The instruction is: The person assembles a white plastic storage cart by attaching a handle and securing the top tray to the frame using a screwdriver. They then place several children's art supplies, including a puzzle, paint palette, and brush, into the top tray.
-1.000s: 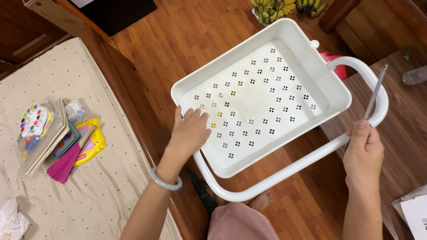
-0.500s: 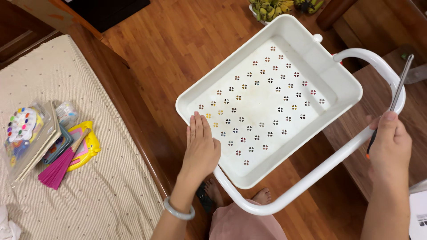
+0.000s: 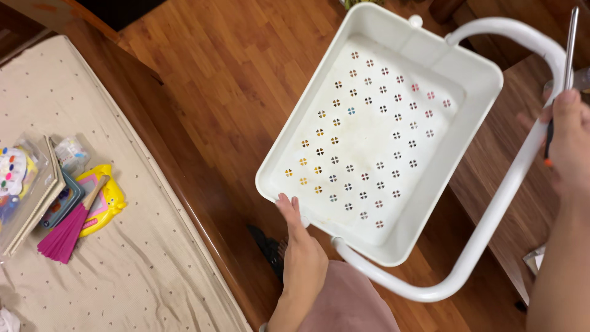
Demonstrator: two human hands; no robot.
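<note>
Fingertips of our left hand [image 3: 301,246] touch the white perforated tray [image 3: 476,67] at its near corner, grip open; our right hand [image 3: 568,144] grips a screwdriver [image 3: 568,43] beside the white tubular frame [image 3: 491,227].

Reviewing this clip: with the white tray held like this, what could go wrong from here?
1. The left hand touches only the near corner of the perforated white tray, which sits tilted; it could slip or swing.
2. The right hand grips both the white tube frame and a long screwdriver, so the hold may be weak and the tool might drop.
3. A bare foot shows beneath the tray; a dropped part could land on it.
</note>
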